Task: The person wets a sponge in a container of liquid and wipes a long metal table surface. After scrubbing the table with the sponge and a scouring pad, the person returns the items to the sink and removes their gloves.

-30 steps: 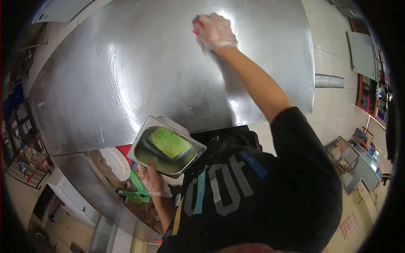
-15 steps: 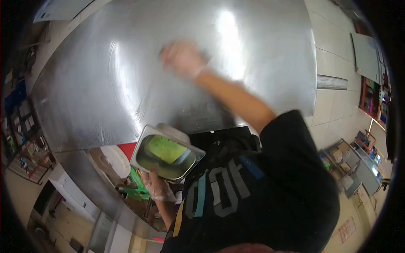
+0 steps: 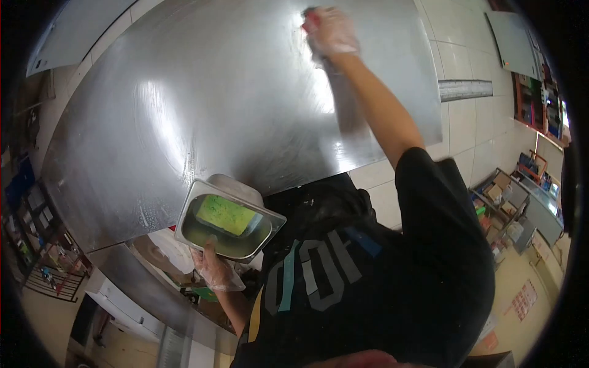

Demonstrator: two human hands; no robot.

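Head view: right hand [image 3: 330, 30] grips scrubber pad [image 3: 310, 18] pressed high on steel panel [image 3: 202, 110]; left hand [image 3: 215, 270] holds pan [image 3: 228, 221] with green sponge [image 3: 226, 214]. Wet streaks left-centre, rest seemingly unwiped.

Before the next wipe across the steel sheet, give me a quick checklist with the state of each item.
1. Right hand pressed flat on the large shiny steel sheet, gloved: ok.
2. Wiping pad under that hand: only a red and dark edge shows at the fingertips; grip cannot tell.
3. Left hand, gloved, holding the small rectangular steel pan from below: ok.
4. Pan level: slightly tilted, greenish liquid inside; not ok.
5. Yellow-green sponge lying in the pan, partly above the liquid: ok.
6. Sheet surface ahead of the hand: streaks and glare; whether it is clean cannot tell.
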